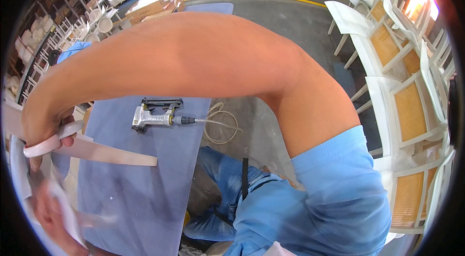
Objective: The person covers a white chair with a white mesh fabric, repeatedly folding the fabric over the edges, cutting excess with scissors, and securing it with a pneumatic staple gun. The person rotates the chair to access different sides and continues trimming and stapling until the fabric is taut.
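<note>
My right arm reaches across the view to the far left side. There my right hand (39, 119) is closed, its fingers curled round a white rounded piece (47, 146) whose kind I cannot make out. A pale tapered wooden leg (118, 155) sticks out beside these fingers over the blue-grey table (140, 193); whether it joins the white piece is hidden. Lower down, my left hand (46, 210) is smeared by motion next to a blurred white part (68, 210). Beyond the leg, a silver and black pneumatic stapler (155, 115) lies on the table.
A pale air hose (220, 124) runs from the stapler and coils off the table's right edge. Stacked white chairs with cane panels (409, 113) line the right side. An open cardboard box (157, 5) stands at the far end, with more chair frames (92, 21) far left.
</note>
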`<action>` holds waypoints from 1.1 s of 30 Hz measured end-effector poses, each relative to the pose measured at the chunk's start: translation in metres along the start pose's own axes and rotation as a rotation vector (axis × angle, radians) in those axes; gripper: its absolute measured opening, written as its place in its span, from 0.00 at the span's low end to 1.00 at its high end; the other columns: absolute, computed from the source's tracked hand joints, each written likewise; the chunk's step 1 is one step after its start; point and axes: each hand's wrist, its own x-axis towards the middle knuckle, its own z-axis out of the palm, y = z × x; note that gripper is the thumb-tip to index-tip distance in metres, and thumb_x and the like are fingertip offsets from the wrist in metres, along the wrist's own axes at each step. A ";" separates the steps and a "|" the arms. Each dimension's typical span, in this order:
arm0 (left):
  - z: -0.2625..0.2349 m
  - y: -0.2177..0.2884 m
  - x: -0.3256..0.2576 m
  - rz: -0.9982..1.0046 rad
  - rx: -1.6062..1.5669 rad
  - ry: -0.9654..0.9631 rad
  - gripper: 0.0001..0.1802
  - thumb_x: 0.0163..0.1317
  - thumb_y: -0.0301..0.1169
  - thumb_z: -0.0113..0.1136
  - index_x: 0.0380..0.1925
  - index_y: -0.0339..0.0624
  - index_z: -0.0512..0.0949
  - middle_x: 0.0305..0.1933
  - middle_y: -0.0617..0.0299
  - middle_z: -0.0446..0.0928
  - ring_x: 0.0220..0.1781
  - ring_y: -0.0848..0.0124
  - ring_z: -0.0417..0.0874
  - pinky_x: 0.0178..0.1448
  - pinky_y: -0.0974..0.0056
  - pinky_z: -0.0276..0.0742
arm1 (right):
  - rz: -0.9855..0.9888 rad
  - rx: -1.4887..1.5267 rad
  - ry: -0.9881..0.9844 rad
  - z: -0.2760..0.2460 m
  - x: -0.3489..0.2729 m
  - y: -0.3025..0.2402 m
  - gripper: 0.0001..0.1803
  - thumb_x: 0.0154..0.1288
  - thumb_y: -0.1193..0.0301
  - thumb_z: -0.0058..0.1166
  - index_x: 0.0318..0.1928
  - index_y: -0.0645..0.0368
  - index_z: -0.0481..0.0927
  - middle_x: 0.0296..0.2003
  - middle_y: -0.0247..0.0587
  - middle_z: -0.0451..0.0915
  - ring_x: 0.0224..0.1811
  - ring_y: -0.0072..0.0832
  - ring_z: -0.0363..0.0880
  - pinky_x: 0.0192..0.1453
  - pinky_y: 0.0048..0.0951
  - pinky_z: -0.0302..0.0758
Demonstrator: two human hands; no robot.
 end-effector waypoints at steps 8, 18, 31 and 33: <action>0.065 0.002 -0.084 -0.284 -0.274 -0.150 0.17 0.69 0.34 0.60 0.52 0.34 0.82 0.41 0.61 0.82 0.41 0.77 0.79 0.47 0.69 0.75 | -0.259 0.023 0.086 -0.010 -0.064 0.043 0.29 0.63 0.44 0.59 0.46 0.58 0.84 0.31 0.43 0.81 0.30 0.35 0.79 0.38 0.38 0.75; 0.205 0.005 -0.404 -1.104 -0.580 0.099 0.13 0.69 0.33 0.61 0.46 0.37 0.85 0.34 0.68 0.83 0.33 0.81 0.75 0.37 0.70 0.74 | 0.454 -0.059 0.171 0.113 -0.139 0.333 0.24 0.66 0.67 0.61 0.60 0.63 0.76 0.49 0.51 0.84 0.54 0.36 0.82 0.59 0.36 0.76; -0.008 0.085 -0.544 -1.341 1.119 1.097 0.17 0.65 0.39 0.62 0.49 0.42 0.84 0.27 0.49 0.82 0.22 0.69 0.79 0.31 0.62 0.74 | -0.184 0.157 0.017 0.149 -0.010 0.211 0.24 0.78 0.69 0.44 0.69 0.68 0.65 0.67 0.49 0.70 0.69 0.36 0.69 0.74 0.35 0.60; -0.037 0.079 -0.562 -1.420 1.162 1.212 0.17 0.65 0.39 0.63 0.49 0.41 0.84 0.29 0.50 0.83 0.27 0.67 0.82 0.34 0.61 0.76 | -0.071 0.157 0.040 0.158 -0.032 0.198 0.24 0.79 0.69 0.43 0.68 0.71 0.65 0.68 0.51 0.69 0.69 0.37 0.69 0.74 0.34 0.61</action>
